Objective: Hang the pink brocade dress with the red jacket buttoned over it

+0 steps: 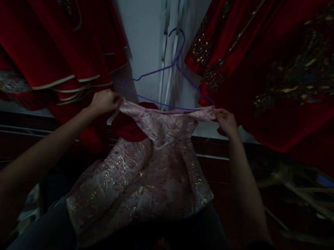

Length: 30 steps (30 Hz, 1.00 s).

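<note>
The step in hand seems to be stretching taut the top of one pink brocade dress [166,170], held in front of the person, just below one purple hanger [176,61]; the left hand [105,101] and right hand [226,121], fingers closed, pinch its two upper corners; the next move likely calls for even tension; dimness hides whether dress and hanger touch.

The dress [163,170] is pink with a glinting floral pattern. The hanger [176,61] is purple; a red garment [279,120] bears gold ornament.
</note>
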Available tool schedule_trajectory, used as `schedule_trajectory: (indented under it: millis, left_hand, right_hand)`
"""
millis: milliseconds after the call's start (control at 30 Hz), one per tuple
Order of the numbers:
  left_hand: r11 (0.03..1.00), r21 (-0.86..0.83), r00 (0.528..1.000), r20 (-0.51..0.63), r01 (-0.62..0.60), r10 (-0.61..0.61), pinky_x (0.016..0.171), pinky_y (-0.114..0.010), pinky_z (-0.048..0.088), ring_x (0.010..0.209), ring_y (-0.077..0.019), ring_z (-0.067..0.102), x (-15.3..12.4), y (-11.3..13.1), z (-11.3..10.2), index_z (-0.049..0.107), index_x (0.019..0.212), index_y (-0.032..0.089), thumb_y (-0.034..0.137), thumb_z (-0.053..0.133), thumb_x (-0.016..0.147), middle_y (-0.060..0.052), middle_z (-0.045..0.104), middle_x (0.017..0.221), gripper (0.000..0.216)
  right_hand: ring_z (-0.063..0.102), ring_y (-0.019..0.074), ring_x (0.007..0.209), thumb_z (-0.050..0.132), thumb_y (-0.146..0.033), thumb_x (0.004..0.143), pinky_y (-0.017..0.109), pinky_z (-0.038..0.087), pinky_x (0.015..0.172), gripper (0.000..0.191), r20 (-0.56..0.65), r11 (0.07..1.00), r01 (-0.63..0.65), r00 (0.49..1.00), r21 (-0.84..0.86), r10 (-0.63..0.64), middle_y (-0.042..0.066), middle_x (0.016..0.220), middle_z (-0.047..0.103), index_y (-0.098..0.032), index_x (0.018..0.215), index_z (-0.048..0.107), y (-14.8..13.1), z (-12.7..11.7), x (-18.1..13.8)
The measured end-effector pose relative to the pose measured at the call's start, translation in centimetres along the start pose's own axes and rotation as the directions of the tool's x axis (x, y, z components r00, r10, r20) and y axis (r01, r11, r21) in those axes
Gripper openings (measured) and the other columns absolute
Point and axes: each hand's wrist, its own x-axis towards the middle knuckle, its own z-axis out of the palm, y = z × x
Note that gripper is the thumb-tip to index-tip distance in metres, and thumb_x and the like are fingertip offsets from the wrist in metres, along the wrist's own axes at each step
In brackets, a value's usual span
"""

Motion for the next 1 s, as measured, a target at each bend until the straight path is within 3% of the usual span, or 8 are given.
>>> schedule_trajectory:
  millis: [100, 200, 300, 433, 533, 667, 833, 1000]
  left_hand:
    - [0.966, -0.041, 0.965, 0.055, -0.255, 0.257, 0.073, -0.032, 0.046, 0.090, -0.0245, 0.061, -0.7, 1.7, 0.9, 0.067, 0.100, 0.021, 0.044, 0.037, 0.089, -0.010, 0.068, 0.094, 0.040]
    - [0.882, -0.095, 0.887, -0.087, -0.461, 0.454, 0.082, -0.034, 0.047, 0.097, -0.0236, 0.057, -0.8, 5.7, 0.9, 0.066, 0.097, 0.019, 0.038, 0.035, 0.092, -0.010, 0.066, 0.094, 0.037]
    - [0.792, -0.128, 0.793, -0.243, -0.597, 0.558, 0.094, -0.037, 0.045, 0.105, -0.0229, 0.054, -0.1, 10.2, 0.4, 0.065, 0.100, 0.016, 0.030, 0.038, 0.091, -0.012, 0.063, 0.107, 0.032]
    - [0.739, -0.154, 0.740, -0.325, -0.656, 0.589, 0.113, -0.050, 0.027, 0.131, -0.0258, 0.040, 1.3, 14.2, 1.2, 0.064, 0.094, 0.016, 0.026, 0.040, 0.089, -0.010, 0.046, 0.142, 0.026]
    - [0.766, -0.189, 0.778, -0.308, -0.614, 0.548, 0.118, -0.058, 0.007, 0.141, -0.0271, 0.027, 2.0, 15.2, 2.9, 0.063, 0.088, 0.017, 0.025, 0.039, 0.089, -0.007, 0.040, 0.148, 0.026]
    - [0.785, -0.238, 0.812, -0.305, -0.572, 0.499, 0.118, -0.060, 0.001, 0.136, -0.0259, 0.035, 1.0, 14.8, 4.4, 0.063, 0.089, 0.018, 0.027, 0.038, 0.090, -0.007, 0.046, 0.143, 0.027]
    - [0.792, -0.199, 0.792, -0.370, -0.578, 0.485, 0.116, -0.055, 0.015, 0.123, -0.0257, 0.045, -2.2, 13.8, 3.0, 0.063, 0.093, 0.019, 0.027, 0.036, 0.091, -0.008, 0.055, 0.131, 0.028]
    - [0.823, -0.155, 0.788, -0.426, -0.547, 0.444, 0.111, -0.055, 0.019, 0.120, -0.0279, 0.044, -4.5, 12.4, 1.1, 0.064, 0.095, 0.020, 0.026, 0.038, 0.091, -0.008, 0.059, 0.125, 0.028]
  right_hand:
    - [0.061, 0.0200, 0.074, 0.055, -0.055, 0.076, 0.036, 0.050, 0.074, 0.036, 0.271, 0.999, -0.045, 0.962, 0.022, 0.038, 0.006, 0.081, 0.066, -0.021, 0.081, 0.061, -0.2, 0.3, -2.4]
    - [0.059, 0.0195, 0.075, 0.053, -0.059, 0.078, 0.035, 0.048, 0.076, 0.040, 0.499, 0.999, 0.031, 0.865, 0.037, -0.045, 0.005, 0.079, 0.064, -0.020, 0.080, 0.062, -2.2, 0.7, -4.9]
    - [0.059, 0.0209, 0.082, 0.050, -0.056, 0.084, 0.035, 0.046, 0.080, 0.039, 0.543, 0.992, 0.117, 0.830, 0.054, -0.128, 0.006, 0.086, 0.065, -0.019, 0.082, 0.062, -4.5, 1.3, -7.1]
    - [0.058, 0.0201, 0.087, 0.049, -0.050, 0.088, 0.032, 0.046, 0.082, 0.031, 0.407, 0.971, 0.199, 0.882, 0.132, -0.236, 0.005, 0.089, 0.064, -0.021, 0.089, 0.061, -6.0, 2.1, -8.7]
    - [0.058, 0.0173, 0.082, 0.052, -0.049, 0.088, 0.030, 0.046, 0.077, 0.028, 0.248, 0.958, 0.217, 0.933, 0.185, -0.260, 0.002, 0.084, 0.062, -0.022, 0.087, 0.061, -5.7, 2.5, -8.7]
    - [0.057, 0.0144, 0.075, 0.055, -0.048, 0.086, 0.027, 0.046, 0.071, 0.027, -0.046, 0.947, 0.188, 0.982, 0.261, -0.182, 0.000, 0.079, 0.060, -0.022, 0.085, 0.060, -3.9, 2.6, -7.6]
    - [0.057, 0.0158, 0.077, 0.052, -0.051, 0.085, 0.029, 0.047, 0.072, 0.031, -0.364, 0.961, 0.176, 0.927, 0.212, -0.089, 0.001, 0.079, 0.060, -0.020, 0.083, 0.060, -0.7, 2.6, -6.3]
    - [0.056, 0.0167, 0.079, 0.051, -0.049, 0.083, 0.032, 0.046, 0.076, 0.031, -0.477, 0.974, 0.139, 0.878, 0.177, -0.038, 0.002, 0.080, 0.061, -0.019, 0.081, 0.059, 0.8, 2.8, -5.7]
